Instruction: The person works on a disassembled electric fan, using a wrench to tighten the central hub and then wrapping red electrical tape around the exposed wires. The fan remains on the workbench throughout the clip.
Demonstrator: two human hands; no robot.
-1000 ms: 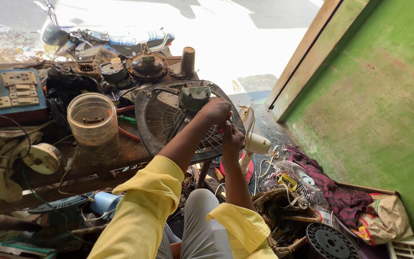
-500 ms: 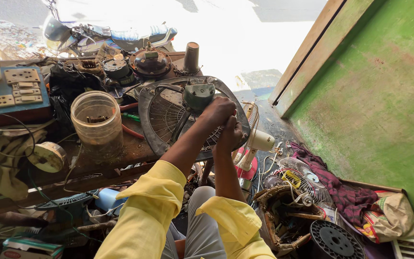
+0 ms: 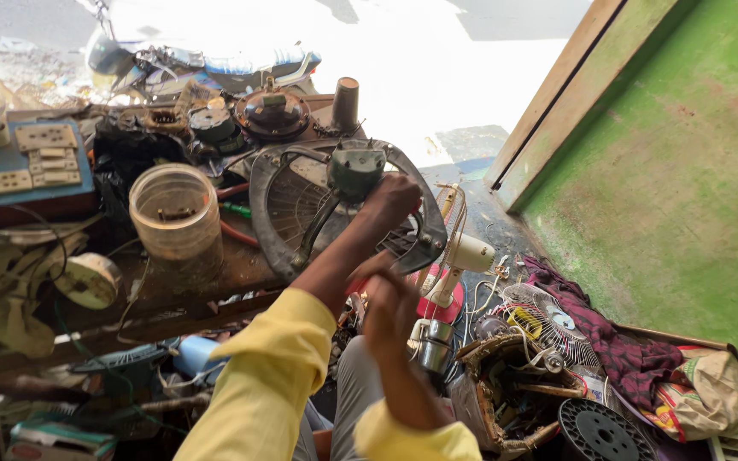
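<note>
The left hand's (image 3: 393, 198) grip is closed on the fan guard frame (image 3: 348, 224), fingers curled over its rim and spokes at about the 3 o'clock side of the round grille, just below the green-grey motor housing (image 3: 355, 169) that sits at the guard's 12 o'clock. The right hand (image 3: 389, 300) hangs free below and nearer the body, blurred, fingers loosely bent; whether its grip is together or apart I cannot tell, and it holds nothing that shows. The fan guard frame stands tilted on the edge of the cluttered wooden surface (image 3: 215, 277), leaning toward the person, its lower rim near the surface's front edge. At the guard's 9 o'clock stands a clear plastic jar (image 3: 176, 213), upright and open-topped, just beside the rim. Farther at 9 o'clock lies a blue board with switch sockets (image 3: 23, 162). At 11 o'clock from the guard sit round motor parts (image 3: 271, 113) and a dark cylinder (image 3: 345, 102). At 4 o'clock, down on the floor, a small white fan (image 3: 463, 256) leans by a heap of wire, a maroon cloth (image 3: 617, 346) and a black ribbed disc (image 3: 604, 431). Yellow sleeves (image 3: 266, 376) cover both forearms.
</note>
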